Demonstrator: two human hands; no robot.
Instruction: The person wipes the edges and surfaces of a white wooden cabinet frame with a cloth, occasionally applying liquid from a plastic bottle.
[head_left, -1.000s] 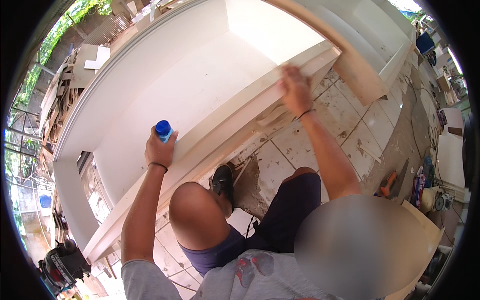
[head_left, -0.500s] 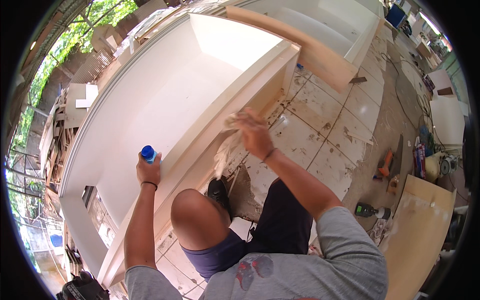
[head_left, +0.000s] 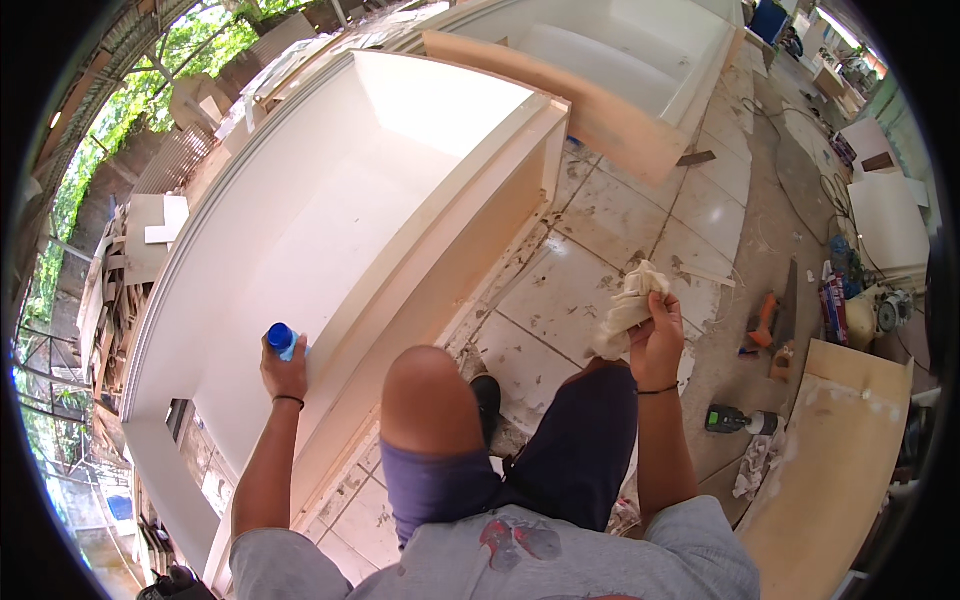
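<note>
My left hand [head_left: 284, 376] is closed round a small bottle [head_left: 283, 340] with a blue cap and light blue body. It holds the bottle over the near side of a long white cabinet [head_left: 300, 230] that lies open side up. Over the floor to the right, my right hand [head_left: 657, 338] pinches a crumpled cream rag [head_left: 632, 306] above my right knee. The rag is apart from the cabinet. My palm and fingers hide part of the bottle.
A loose wooden board [head_left: 560, 105] crosses the cabinet's far end. Dirty white tiles [head_left: 560, 300] cover the floor. At right lie a green-black cordless drill [head_left: 740, 420], an orange-handled tool [head_left: 763, 322], a pale wood panel [head_left: 840, 430] and a crumpled white cloth [head_left: 754, 465].
My right hand has swung right with the rag, away from the cabinet's near edge. The left hand and bottle have shifted slightly left and down. My knees have moved right.
</note>
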